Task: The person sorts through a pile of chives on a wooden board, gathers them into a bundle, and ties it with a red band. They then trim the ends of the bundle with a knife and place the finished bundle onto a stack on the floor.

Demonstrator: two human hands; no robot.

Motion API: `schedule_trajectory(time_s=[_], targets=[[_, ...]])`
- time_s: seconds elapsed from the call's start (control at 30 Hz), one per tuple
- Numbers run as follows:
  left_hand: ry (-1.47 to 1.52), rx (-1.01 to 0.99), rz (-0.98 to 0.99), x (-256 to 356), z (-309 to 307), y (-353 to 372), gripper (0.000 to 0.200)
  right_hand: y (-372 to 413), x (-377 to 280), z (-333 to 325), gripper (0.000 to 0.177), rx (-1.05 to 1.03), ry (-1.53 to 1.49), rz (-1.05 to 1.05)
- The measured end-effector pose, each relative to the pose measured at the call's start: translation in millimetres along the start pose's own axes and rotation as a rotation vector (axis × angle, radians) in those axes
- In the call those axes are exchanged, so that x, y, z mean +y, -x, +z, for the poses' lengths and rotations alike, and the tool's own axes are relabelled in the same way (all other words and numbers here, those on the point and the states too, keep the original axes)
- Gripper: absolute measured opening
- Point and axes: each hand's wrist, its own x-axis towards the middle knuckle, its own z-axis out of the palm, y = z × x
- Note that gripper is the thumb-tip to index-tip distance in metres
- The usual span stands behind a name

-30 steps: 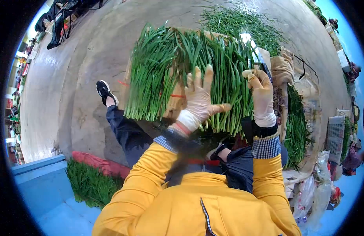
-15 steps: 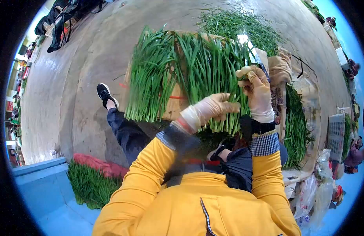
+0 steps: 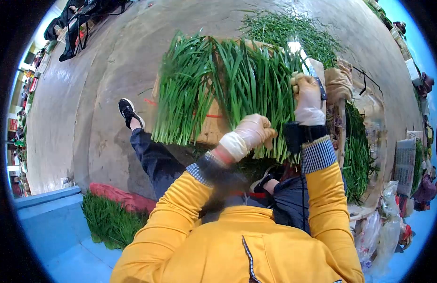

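Long flat green garlic chives [image 3: 256, 80] lie in two spread bunches on a wooden board [image 3: 212, 125], with their pale stalk ends towards me. My left hand [image 3: 249, 134], in a pale glove, is closed at the stalk ends of the right bunch, its fingers curled around some stalks. My right hand [image 3: 308, 96], gloved too, is closed at the right edge of that bunch. What lies in its fingers is too small to tell. A knife [image 3: 321, 88] with a dark handle lies just right of my right hand, apart from its fingers.
Loose green leaves [image 3: 294, 33] are heaped on the floor beyond the board. More greens [image 3: 355, 155] lie at the right, beside a bunched cloth [image 3: 338, 80]. Greens under a red cloth [image 3: 121, 195] lie at lower left. Plastic bags [image 3: 386, 226] hang at lower right.
My left hand has shifted slightly left and its fingers have curled in more. My right hand has drawn in, its fingers closing at the edge of the bunch.
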Motion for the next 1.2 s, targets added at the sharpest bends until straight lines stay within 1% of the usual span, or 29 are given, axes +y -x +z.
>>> schedule_trajectory(time_s=[0.07, 0.1, 0.13, 0.2, 0.23, 0.27, 0.33, 0.37, 0.4, 0.43, 0.47, 0.53, 0.57, 0.6, 0.67, 0.7, 0.73, 0.77, 0.8, 0.87, 0.9, 0.93, 0.97, 1.0, 1.07, 1.1, 1.13, 1.17, 1.2], targets=[[-0.126, -0.049, -0.065, -1.1, 2.7, 8.1, 0.023, -28.5, -5.2, -0.7, 0.008, 0.158, 0.095, -0.223], [0.003, -0.009, -0.05, -12.7, 8.3, 6.6, 0.023, -32.3, -14.1, -1.0, 0.007, 0.106, 0.212, -0.316], [-0.003, -0.013, -0.053, -15.5, 5.9, 3.5, 0.023, -31.6, -29.8, -0.6, 0.006, 0.059, 0.331, -0.405], [0.433, 0.115, -0.152, -20.6, 1.6, -3.3, 0.025, 8.0, -72.1, 22.4, 0.015, -0.127, 0.287, -0.792], [0.329, 0.124, -0.14, -19.4, -3.1, -6.9, 0.025, 14.6, -87.5, 26.6, 0.02, -0.143, 0.299, -1.037], [0.239, 0.123, -0.194, -22.9, -3.9, -14.2, 0.027, 19.9, -102.5, 31.1, 0.025, -0.159, 0.304, -1.286], [0.002, 0.07, -0.251, -31.5, -0.8, -28.5, 0.04, 42.5, -135.9, 38.3, 0.026, -0.179, 0.085, -1.383], [-0.006, 0.064, -0.248, -31.6, -1.4, -33.2, 0.04, 23.8, -139.9, 22.4, 0.035, -0.065, 0.269, -1.371], [-0.166, 0.055, -0.232, -22.5, -3.2, -29.5, 0.048, 1.5, -130.3, 8.6, 0.035, -0.05, 0.278, -1.365], [-0.329, 0.047, -0.204, -12.6, -5.6, -25.9, 0.056, -24.1, -109.7, -5.2, 0.043, 0.036, 0.909, -1.181], [-0.339, 0.044, -0.19, -5.6, -6.9, -19.9, 0.056, -41.8, -91.7, -20.1, 0.051, 0.125, 1.503, -0.908], [-0.554, 0.319, -0.021, 2.5, -10.1, -2.0, 0.061, -37.2, -58.8, -60.1, 0.064, -0.189, 1.312, -0.785], [-0.546, 0.29, -0.067, 10.3, -18.2, 8.8, 0.063, -19.3, -51.2, -70.5, 0.065, -0.267, 1.155, -0.685], [-0.547, 0.248, -0.055, 10.6, -24.1, 18.5, 0.068, -1.5, -43.1, -81.5, 0.065, -0.333, 0.993, -0.578], [-0.681, 0.346, -0.095, 10.3, -36.8, 32.7, 0.072, 6.2, 6.1, -121.2, 0.067, -0.185, 0.767, -0.271], [-0.652, 0.346, -0.145, 5.4, -47.1, 31.9, 0.075, 4.7, 31.0, -148.0, 0.069, -0.142, 0.733, -0.12], [-0.62, 0.351, -0.196, -1.4, -59.8, 27.5, 0.079, 1.4, 47.7, -157.1, 0.073, -0.123, 0.66, -0.051], [-0.512, 0.373, -0.212, -10.3, -71.1, 21.7, 0.087, -1.8, 64.8, -166.6, 0.077, -0.1, 0.586, 0.016], [-0.418, 0.471, -0.111, -36.8, -76.1, 8.9, 0.098, -4.6, 81.5, -175.7, 0.082, -0.072, 0.512, 0.08], [-0.231, 0.417, -0.232, -41.8, -76.5, -15.5, 0.107, -4.7, 82.5, -149.6, 0.089, -0.115, 0.547, 0.101], [-0.229, 0.424, -0.229, -42.7, -68.5, -22.0, 0.107, 27.2, 27.8, -100.9, 0.096, -0.18, 0.451, 0.242], [-0.142, 0.538, -0.181, -41.3, -57.6, -29.4, 0.113, -2.8, 69.2, -108.7, 0.075, -0.154, 0.787, 0.093], [-0.055, 0.647, -0.131, -37.6, -47.4, -35.4, 0.118, 5.2, 46.5, -87.2, 0.077, -0.208, 0.802, 0.119], [0.09, 0.6, -0.15, -31.1, -41.8, -41.6, 0.123, 18.6, 21.9, -56.6, 0.079, -0.262, 0.817, 0.147], [0.296, 0.64, -0.03, -44.3, -20.5, -77.2, 0.113, 21.8, 17.2, -29.4, 0.077, -0.368, 0.762, 0.217], [0.265, 0.638, 0.02, -45.7, -13.1, -92.8, 0.103, 22.8, 27.1, -19.2, 0.067, -0.456, 0.545, 0.264], [0.236, 0.635, 0.067, -49.2, -8.3, -105.0, 0.093, 5.5, 70.8, -20.8, 0.056, -0.512, 0.422, 0.3], [0.433, 0.561, -0.038, -56.9, -9.2, -114.5, 0.069, 6.3, 78.7, -19.0, 0.056, -0.534, 0.271, 0.391], [0.437, 0.577, -0.029, -48.5, -10.6, -106.3, 0.069, 13.1, 81.6, -16.1, 0.056, -0.557, 0.121, 0.48]])
